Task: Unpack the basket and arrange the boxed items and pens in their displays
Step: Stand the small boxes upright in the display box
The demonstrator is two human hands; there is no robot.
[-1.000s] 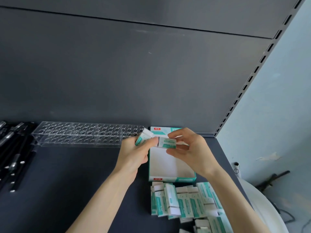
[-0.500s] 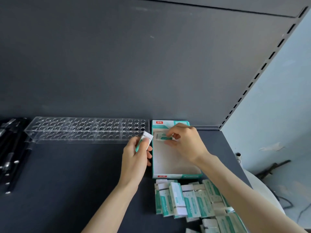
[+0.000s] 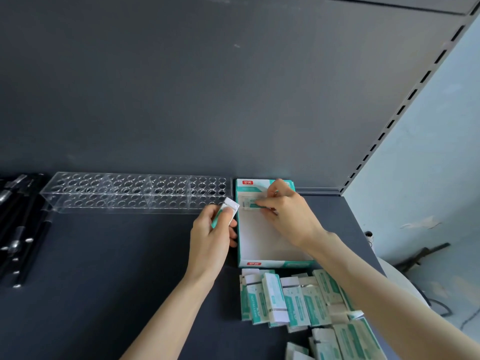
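A white and teal display tray (image 3: pixel 262 245) lies on the dark shelf by the back wall. My right hand (image 3: pixel 288 214) reaches into its far end and pinches a small teal and white box (image 3: pixel 248 203) against the tray floor. My left hand (image 3: pixel 211 232) hovers just left of the tray and holds another small box (image 3: pixel 228 210) upright between thumb and fingers. Several more of these boxes (image 3: pixel 285 297) lie in a loose row in front of the tray. A clear acrylic pen holder (image 3: pixel 135 192) with many holes stands to the left, and black pens (image 3: pixel 18 224) lie at the far left.
The grey back panel rises right behind the tray and the pen holder. A slotted upright (image 3: pixel 405 105) runs up at the right, where the shelf ends. Beyond that edge a round white object (image 3: pixel 397 271) and dark cables sit lower down.
My right hand has carried its box from mid-air down into the far end of the tray. My left hand has lowered and drawn left with its own box.
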